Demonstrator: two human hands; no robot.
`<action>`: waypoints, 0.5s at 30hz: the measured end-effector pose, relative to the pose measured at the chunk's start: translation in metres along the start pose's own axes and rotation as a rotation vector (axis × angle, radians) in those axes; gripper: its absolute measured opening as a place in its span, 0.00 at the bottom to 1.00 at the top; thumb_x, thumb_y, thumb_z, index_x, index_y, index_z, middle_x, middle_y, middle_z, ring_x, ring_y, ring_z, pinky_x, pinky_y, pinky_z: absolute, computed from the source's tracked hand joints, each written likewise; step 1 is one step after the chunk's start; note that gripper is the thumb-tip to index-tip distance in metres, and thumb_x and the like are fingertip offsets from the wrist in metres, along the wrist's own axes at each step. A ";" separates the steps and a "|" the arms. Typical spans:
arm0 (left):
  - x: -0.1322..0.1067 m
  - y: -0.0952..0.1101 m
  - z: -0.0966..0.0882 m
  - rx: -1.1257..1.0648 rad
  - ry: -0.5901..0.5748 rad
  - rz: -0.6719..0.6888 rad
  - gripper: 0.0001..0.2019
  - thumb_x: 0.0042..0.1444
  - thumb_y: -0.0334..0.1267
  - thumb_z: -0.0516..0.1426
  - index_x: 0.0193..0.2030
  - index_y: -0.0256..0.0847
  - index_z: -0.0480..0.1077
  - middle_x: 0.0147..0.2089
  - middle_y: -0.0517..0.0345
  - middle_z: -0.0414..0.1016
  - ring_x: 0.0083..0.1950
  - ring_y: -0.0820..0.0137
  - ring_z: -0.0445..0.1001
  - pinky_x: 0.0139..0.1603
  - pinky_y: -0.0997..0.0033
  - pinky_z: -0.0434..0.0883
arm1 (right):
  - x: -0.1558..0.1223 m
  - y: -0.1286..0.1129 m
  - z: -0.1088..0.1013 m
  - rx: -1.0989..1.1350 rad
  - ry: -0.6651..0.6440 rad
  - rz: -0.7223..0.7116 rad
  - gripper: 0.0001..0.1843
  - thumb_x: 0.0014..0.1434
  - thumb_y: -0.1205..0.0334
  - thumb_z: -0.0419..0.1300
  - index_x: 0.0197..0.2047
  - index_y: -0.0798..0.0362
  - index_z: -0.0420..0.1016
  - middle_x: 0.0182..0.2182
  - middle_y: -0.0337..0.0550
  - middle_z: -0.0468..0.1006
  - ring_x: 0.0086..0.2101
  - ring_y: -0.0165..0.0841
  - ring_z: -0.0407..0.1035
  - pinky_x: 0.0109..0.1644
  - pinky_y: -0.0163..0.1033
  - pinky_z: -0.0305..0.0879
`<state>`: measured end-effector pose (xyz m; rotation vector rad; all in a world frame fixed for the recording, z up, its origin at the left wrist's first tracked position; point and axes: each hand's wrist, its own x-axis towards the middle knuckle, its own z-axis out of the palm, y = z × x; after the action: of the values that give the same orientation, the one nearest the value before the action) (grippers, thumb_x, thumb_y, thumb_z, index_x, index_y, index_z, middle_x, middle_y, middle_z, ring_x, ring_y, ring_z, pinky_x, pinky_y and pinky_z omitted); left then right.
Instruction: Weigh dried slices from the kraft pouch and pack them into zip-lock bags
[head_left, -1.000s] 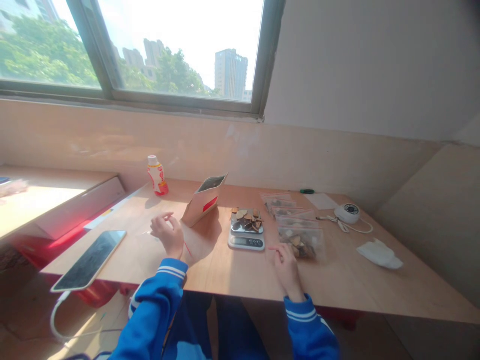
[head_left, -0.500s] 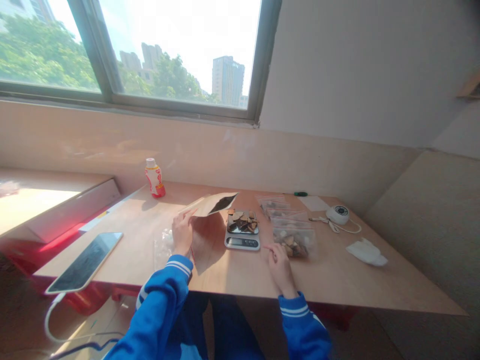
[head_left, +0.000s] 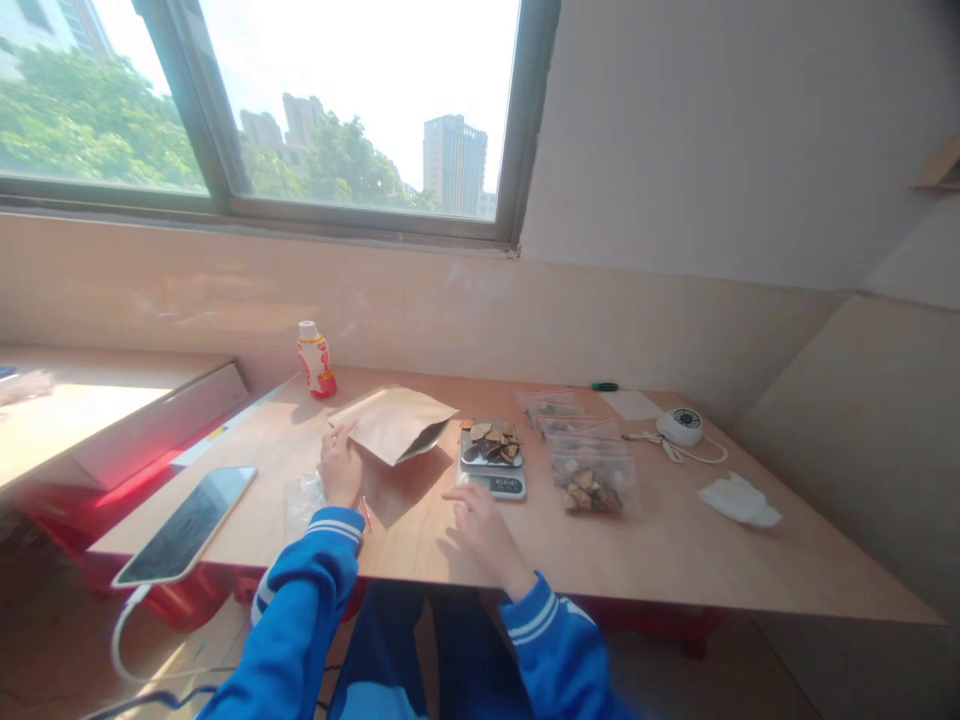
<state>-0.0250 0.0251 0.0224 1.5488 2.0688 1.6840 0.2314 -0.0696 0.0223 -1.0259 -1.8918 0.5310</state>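
On the bench [head_left: 675, 560] we see weighing and bagging work partway along. The left hand [head_left: 340, 468] pinches the near corner of a brown paper pouch [head_left: 394, 422], which is lifted off the bench and tipped almost flat, its open mouth pointing right toward the scale [head_left: 491, 465]. Right of the scale lies a clear zip bag [head_left: 592, 480] filled with dried pieces, with a few more flat filled bags [head_left: 559, 410] stacked behind it, so we judge several portions done. One empty-looking clear bag [head_left: 304, 495] lies just beside the left wrist, not yet filled. The scale pan carries a small heap of dark and tan dried slices [head_left: 489, 441]; the display is too small to read. The right hand [head_left: 480, 515] is released, fingers spread, holding nothing, palm down on the bench just in front of the scale; whether its fingertips touch the scale edge we cannot tell. Around the work: a big window [head_left: 337, 110] behind, and a dark phone [head_left: 187, 522] on a white cable at the bench's left corner, well apart from the work. A crumpled white tissue [head_left: 739, 500] lies far right, with a white sheet [head_left: 632, 404] and a small white round device [head_left: 681, 425] with a cord near the back right. A red-and-white drink bottle [head_left: 316, 358] stands upright behind the pouch, and a green marker [head_left: 604, 386] lies by the wall. Nothing lies between pouch mouth and scale pan; only the right hand sits close in front.
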 end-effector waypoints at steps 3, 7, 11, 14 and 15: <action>-0.008 0.000 0.004 -0.175 0.145 -0.225 0.20 0.45 0.21 0.52 0.44 0.38 0.70 0.46 0.52 0.66 0.47 0.66 0.69 0.55 0.61 0.66 | 0.015 -0.015 0.044 -0.089 -0.141 -0.012 0.15 0.58 0.71 0.53 0.48 0.57 0.72 0.43 0.50 0.73 0.46 0.39 0.66 0.54 0.47 0.64; -0.025 0.004 0.006 -0.223 0.292 -0.373 0.14 0.45 0.23 0.52 0.39 0.38 0.66 0.41 0.55 0.65 0.43 0.67 0.69 0.52 0.60 0.67 | 0.030 -0.030 0.089 -0.276 -0.227 0.141 0.10 0.61 0.65 0.52 0.41 0.56 0.75 0.39 0.52 0.73 0.43 0.42 0.65 0.49 0.49 0.64; -0.038 0.012 0.002 -0.241 0.370 -0.399 0.10 0.46 0.25 0.51 0.35 0.40 0.65 0.38 0.57 0.65 0.42 0.67 0.68 0.50 0.61 0.66 | 0.039 -0.041 0.111 -0.313 -0.249 0.213 0.11 0.62 0.61 0.53 0.40 0.56 0.75 0.39 0.53 0.72 0.42 0.42 0.64 0.46 0.47 0.63; -0.041 0.018 -0.004 -0.240 0.429 -0.351 0.08 0.45 0.26 0.50 0.33 0.40 0.65 0.36 0.58 0.65 0.42 0.67 0.67 0.50 0.61 0.65 | 0.043 -0.041 0.114 -0.218 -0.283 0.198 0.09 0.60 0.62 0.55 0.38 0.55 0.75 0.38 0.51 0.72 0.41 0.40 0.64 0.46 0.45 0.62; -0.041 0.021 -0.007 -0.250 0.449 -0.345 0.08 0.45 0.25 0.50 0.32 0.40 0.64 0.35 0.58 0.66 0.41 0.67 0.67 0.49 0.61 0.65 | 0.043 -0.039 0.113 -0.163 -0.293 0.205 0.07 0.59 0.62 0.57 0.36 0.55 0.76 0.37 0.49 0.72 0.41 0.39 0.65 0.46 0.44 0.62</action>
<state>0.0046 -0.0104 0.0202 0.7391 2.0398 2.1789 0.1058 -0.0513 0.0141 -1.3171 -2.1256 0.6841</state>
